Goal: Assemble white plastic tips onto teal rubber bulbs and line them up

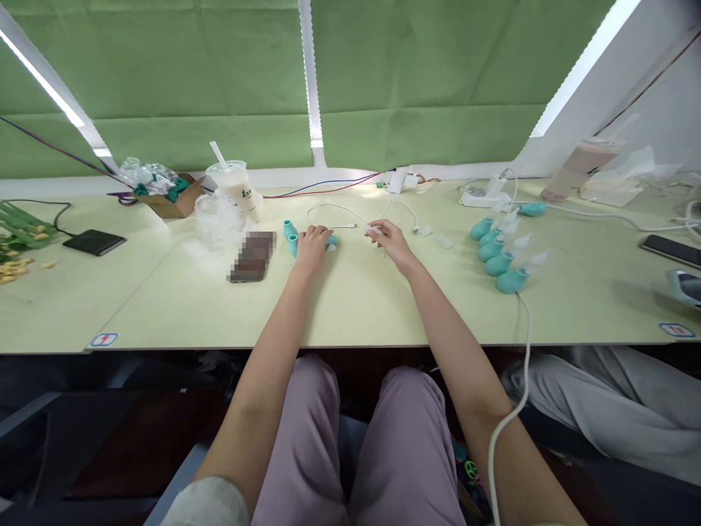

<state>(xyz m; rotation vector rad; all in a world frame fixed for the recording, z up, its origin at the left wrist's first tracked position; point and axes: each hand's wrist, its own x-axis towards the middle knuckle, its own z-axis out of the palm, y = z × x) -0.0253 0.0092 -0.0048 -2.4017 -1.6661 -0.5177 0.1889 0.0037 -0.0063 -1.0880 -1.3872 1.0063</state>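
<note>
My left hand (pixel 312 247) curls over a small teal rubber bulb (pixel 332 239), whose end shows past the fingers. Two more teal bulbs (pixel 289 230) stand with open necks up, just left of that hand. My right hand (pixel 391 242) pinches a small translucent plastic tip (pixel 373 230) between thumb and fingers, slightly above the table. To the right, a row of several teal bulbs with clear pointed tips (pixel 512 280) lies on the table.
A phone (pixel 252 257), a drink cup (pixel 236 186) and a plastic bag (pixel 219 219) are on the left, near a cardboard box (pixel 175 201). White cables (pixel 334 207) lie behind my hands. A power strip (pixel 487 196) stands at the back right; its cable hangs over my right arm.
</note>
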